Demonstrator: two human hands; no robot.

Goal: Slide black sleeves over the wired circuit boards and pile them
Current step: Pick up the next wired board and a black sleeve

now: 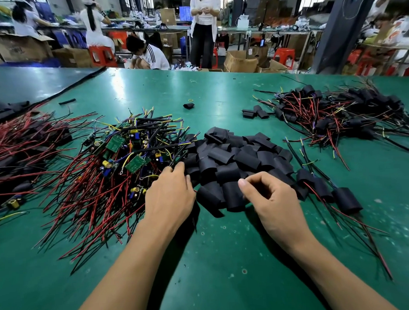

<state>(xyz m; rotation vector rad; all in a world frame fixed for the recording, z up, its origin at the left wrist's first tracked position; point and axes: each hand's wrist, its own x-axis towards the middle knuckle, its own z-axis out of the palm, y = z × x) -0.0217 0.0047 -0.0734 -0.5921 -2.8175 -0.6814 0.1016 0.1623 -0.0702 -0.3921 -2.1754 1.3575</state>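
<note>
Green table (225, 258), heap of black sleeves (240, 158) at centre, bare wired circuit boards (120, 153) piled just left of it, sleeved boards (336, 113) piled far right; left hand (170, 197) relaxed open, fingertips touching where boards meet sleeves; right hand (270, 199) curled over the sleeves' near edge, hold unclear

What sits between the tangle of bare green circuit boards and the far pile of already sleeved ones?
A heap of loose black sleeves, plus a few strays farther back, on the green table; the head view shows it.
</note>
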